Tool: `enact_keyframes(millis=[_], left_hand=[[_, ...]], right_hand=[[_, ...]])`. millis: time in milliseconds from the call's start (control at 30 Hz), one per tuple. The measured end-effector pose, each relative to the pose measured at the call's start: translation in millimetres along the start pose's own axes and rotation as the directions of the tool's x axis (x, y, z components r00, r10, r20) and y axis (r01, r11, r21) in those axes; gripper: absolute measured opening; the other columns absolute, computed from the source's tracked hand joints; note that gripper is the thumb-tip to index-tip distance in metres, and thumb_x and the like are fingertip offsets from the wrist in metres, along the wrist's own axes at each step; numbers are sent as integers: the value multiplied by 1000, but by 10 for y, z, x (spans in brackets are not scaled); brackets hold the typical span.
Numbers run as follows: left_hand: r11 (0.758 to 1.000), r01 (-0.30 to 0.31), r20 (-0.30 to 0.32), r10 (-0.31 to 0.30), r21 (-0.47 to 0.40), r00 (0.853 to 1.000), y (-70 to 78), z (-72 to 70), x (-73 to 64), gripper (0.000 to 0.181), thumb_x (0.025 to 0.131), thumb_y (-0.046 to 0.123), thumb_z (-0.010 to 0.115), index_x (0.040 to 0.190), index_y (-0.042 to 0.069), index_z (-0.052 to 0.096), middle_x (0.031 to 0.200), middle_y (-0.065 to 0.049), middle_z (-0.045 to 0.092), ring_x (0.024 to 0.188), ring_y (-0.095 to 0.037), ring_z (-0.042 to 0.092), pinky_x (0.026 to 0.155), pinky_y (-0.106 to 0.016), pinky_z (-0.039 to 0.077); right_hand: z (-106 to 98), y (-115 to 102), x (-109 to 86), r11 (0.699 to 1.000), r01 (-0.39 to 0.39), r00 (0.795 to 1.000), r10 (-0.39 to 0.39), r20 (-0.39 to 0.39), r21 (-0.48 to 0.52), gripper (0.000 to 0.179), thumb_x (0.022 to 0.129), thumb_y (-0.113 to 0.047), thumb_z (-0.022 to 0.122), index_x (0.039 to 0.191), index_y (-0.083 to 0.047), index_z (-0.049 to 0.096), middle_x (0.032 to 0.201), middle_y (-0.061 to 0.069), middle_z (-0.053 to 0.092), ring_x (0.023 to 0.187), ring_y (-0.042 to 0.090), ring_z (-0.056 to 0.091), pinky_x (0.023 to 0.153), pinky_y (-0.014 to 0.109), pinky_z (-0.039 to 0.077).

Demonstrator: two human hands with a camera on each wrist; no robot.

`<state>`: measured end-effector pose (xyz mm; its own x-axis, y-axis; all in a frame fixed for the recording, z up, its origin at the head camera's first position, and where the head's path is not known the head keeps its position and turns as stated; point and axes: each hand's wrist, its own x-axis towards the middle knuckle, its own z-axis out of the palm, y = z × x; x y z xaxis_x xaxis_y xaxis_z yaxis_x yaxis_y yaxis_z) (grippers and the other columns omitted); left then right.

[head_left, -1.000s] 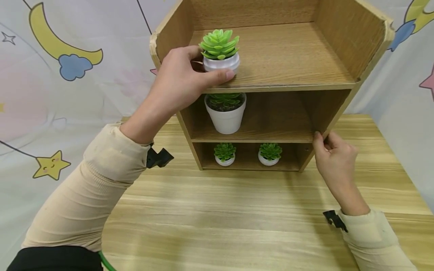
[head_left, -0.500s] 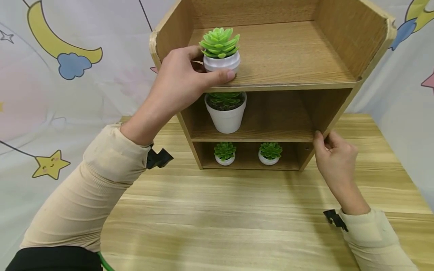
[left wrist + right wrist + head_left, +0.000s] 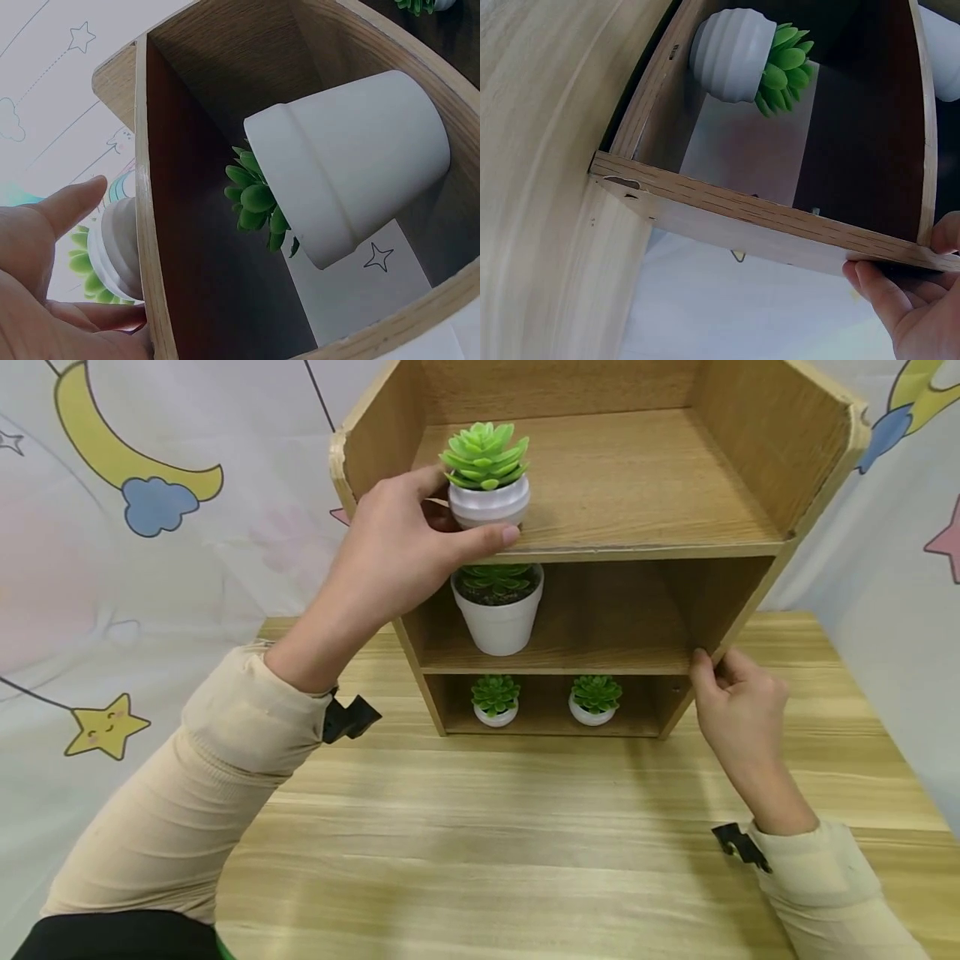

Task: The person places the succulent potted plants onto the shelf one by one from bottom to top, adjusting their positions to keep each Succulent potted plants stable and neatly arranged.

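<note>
On the top board of a wooden shelf [image 3: 600, 556], at its left, stands a small succulent in a white pot [image 3: 489, 503]. My left hand [image 3: 401, 539] is around the pot's left and front with loosened fingers; in the left wrist view its straight thumb [image 3: 79, 201] stands apart from the pot. Its other fingers are partly hidden behind the pot. My right hand [image 3: 742, 710] pinches the front edge of the shelf's right side panel, thumb inside and fingers outside, as the right wrist view also shows.
A larger white potted succulent [image 3: 501, 622] stands at the left of the middle compartment. Two small potted succulents, one left [image 3: 496, 702] and one right [image 3: 595, 702], sit in the bottom compartment. The shelf stands on a wood-grain table [image 3: 480, 835] before a patterned cloth [image 3: 247, 427].
My left thumb has slid down and off the front of the small pot, so more of the pot shows. The pot and my right hand have stayed in place.
</note>
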<state>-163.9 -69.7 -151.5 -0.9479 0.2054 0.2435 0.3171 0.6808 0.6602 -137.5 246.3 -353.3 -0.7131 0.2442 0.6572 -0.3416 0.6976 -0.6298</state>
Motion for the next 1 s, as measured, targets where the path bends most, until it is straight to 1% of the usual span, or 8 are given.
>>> enact_keyframes(millis=[233, 300, 400, 467, 500, 567, 767, 1000], left_hand=[[1000, -18, 13, 18, -6, 1000, -9, -8, -17, 57, 83, 46, 77, 128, 15, 61, 116, 4, 65, 102, -5, 62, 85, -25, 49], [999, -31, 12, 31, -14, 999, -18, -7, -23, 57, 83, 45, 77, 129, 16, 60, 118, 5, 64, 103, -6, 62, 86, -25, 49], [999, -30, 9, 30, -14, 1000, -31, -13, -41, 58, 84, 45, 77, 131, 18, 58, 120, 7, 62, 106, -4, 60, 88, -21, 47], [999, -30, 7, 30, -10, 1000, -39, -18, -56, 58, 84, 45, 77, 131, 19, 58, 121, 7, 61, 109, -5, 59, 90, -20, 45], [999, -31, 4, 31, -10, 999, -43, -20, -66, 59, 83, 46, 77, 132, 18, 58, 122, 6, 60, 111, -7, 58, 91, -21, 45], [999, -32, 1, 32, -9, 999, -51, -22, -86, 63, 83, 47, 77, 135, 19, 56, 124, 6, 59, 114, -9, 57, 94, -22, 44], [1000, -23, 1, 23, 11, 1000, -81, -15, -157, 70, 82, 51, 76, 140, 21, 52, 131, 9, 55, 120, -7, 51, 97, -19, 38], [999, -49, -17, 49, 13, 999, -98, 6, -212, 68, 82, 52, 76, 138, 21, 53, 132, 9, 54, 122, -8, 50, 100, -19, 36]], right_hand=[[-11, 4, 5, 1000, -26, 999, 27, 34, -17, 22, 93, -8, 60, 74, -1, 70, 51, 3, 52, 39, -1, 32, 37, 14, 22], [-17, -8, 8, 999, -23, 999, 24, 35, -30, 22, 93, -9, 60, 75, -1, 70, 54, 4, 56, 40, 2, 35, 38, 14, 24], [-23, -25, -1, 998, 12, 1000, -11, 26, -54, 21, 93, -9, 60, 77, 1, 71, 65, 10, 67, 49, 11, 55, 47, 9, 31], [-24, -31, -8, 997, 39, 999, -37, 19, -64, 20, 92, -8, 60, 78, 3, 71, 76, 14, 71, 63, 22, 66, 56, 6, 34], [-26, -34, -7, 996, 52, 999, -51, 16, -69, 20, 92, -7, 60, 78, 4, 70, 79, 15, 71, 70, 28, 69, 61, 5, 34], [-29, -35, -5, 995, 66, 998, -65, 17, -72, 21, 92, -7, 60, 77, 4, 68, 81, 17, 72, 80, 35, 69, 68, 4, 34], [-33, -24, -11, 995, 61, 998, -58, 40, -77, 23, 94, -10, 60, 74, 0, 65, 81, 15, 72, 88, 35, 69, 75, 4, 36], [-12, 8, -14, 993, 82, 997, -82, 2, -89, 22, 92, -8, 61, 71, -1, 64, 80, 14, 72, 87, 36, 69, 75, 3, 34]])
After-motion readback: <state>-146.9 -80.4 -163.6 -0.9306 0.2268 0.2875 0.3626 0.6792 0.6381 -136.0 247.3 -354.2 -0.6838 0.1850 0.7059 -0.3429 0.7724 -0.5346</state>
